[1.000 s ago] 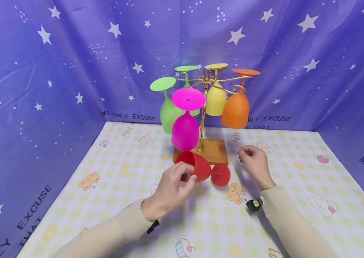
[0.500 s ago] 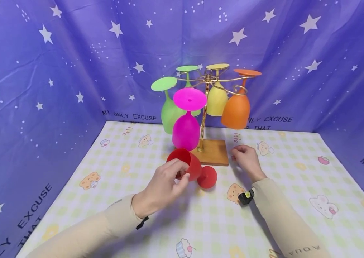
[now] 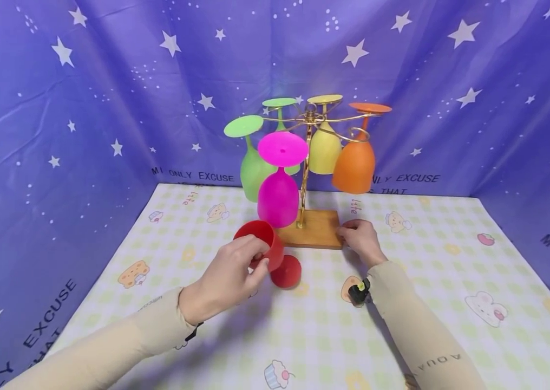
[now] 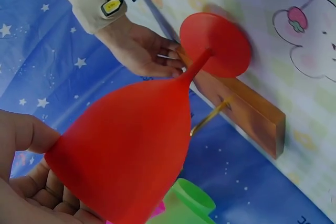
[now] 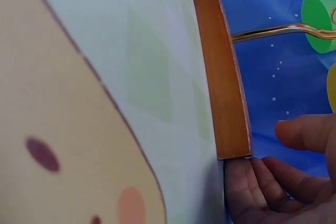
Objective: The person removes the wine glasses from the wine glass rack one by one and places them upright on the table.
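While the red cup [image 3: 275, 253] leans in front of the rack [image 3: 304, 196], mouth up and toward the left edge of the tabletop [image 3: 450, 281], we see the left hand [image 3: 221, 279] clamped on its rim, the wall between thumb and fingers. The cup's foot points toward the front and right edges; we cannot tell whether it touches the tabletop. Right hand [image 3: 361, 238] at the right end of the base [image 3: 311, 232], bent fingers touching that end; in the right wrist view one digit stands apart from them. We place the rack toward the back edge. Hung upside down on it: pink cup [image 3: 279, 197], orange cup [image 3: 354, 169], yellow cup [image 3: 325, 150], two green cups [image 3: 253, 169]. Starred curtain [image 3: 450, 108] behind.
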`<state>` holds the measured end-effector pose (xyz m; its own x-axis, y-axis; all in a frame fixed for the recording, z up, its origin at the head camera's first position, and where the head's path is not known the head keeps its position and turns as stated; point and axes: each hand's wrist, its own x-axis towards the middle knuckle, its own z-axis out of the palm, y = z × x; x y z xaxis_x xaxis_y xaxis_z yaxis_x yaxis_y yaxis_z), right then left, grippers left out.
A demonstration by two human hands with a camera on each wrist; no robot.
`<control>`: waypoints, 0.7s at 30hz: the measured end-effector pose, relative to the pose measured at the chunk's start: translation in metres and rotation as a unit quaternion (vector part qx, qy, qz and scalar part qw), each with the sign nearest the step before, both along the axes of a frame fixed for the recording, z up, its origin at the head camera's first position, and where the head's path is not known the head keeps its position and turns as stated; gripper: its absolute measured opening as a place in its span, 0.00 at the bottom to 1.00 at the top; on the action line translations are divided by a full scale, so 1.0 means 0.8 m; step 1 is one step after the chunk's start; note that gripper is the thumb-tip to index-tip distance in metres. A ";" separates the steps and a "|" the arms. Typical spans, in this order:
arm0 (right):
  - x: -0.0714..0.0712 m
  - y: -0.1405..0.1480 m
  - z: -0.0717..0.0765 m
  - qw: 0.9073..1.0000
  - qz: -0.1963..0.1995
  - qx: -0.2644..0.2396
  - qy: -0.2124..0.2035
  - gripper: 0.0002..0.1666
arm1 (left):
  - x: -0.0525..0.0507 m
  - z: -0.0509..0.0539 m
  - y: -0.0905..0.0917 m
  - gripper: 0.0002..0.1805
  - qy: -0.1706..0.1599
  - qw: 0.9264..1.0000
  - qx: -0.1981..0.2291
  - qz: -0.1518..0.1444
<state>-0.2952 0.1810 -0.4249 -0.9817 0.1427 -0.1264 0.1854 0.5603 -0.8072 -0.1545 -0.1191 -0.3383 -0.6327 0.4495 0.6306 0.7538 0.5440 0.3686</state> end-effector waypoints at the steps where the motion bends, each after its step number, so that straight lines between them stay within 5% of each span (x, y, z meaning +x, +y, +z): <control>1: -0.001 0.000 -0.001 1.000 0.002 0.011 -0.002 0.21 | 0.000 0.001 -0.002 0.05 -0.004 1.000 -0.003 0.003; 7: -0.004 0.001 -0.006 0.999 0.020 0.050 0.007 0.21 | -0.003 0.006 -0.011 0.06 -0.003 0.999 -0.026 0.023; 21: 0.000 -0.003 -0.008 0.998 0.020 0.053 0.005 0.21 | -0.016 0.020 -0.035 0.05 0.018 0.995 -0.064 0.072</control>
<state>-0.2956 0.1785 -0.4311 -0.9880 0.1155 -0.1023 0.1530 0.6500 -0.7444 -0.1677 -0.1468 -0.3226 -0.6752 0.4334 0.5968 0.6753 0.6888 0.2638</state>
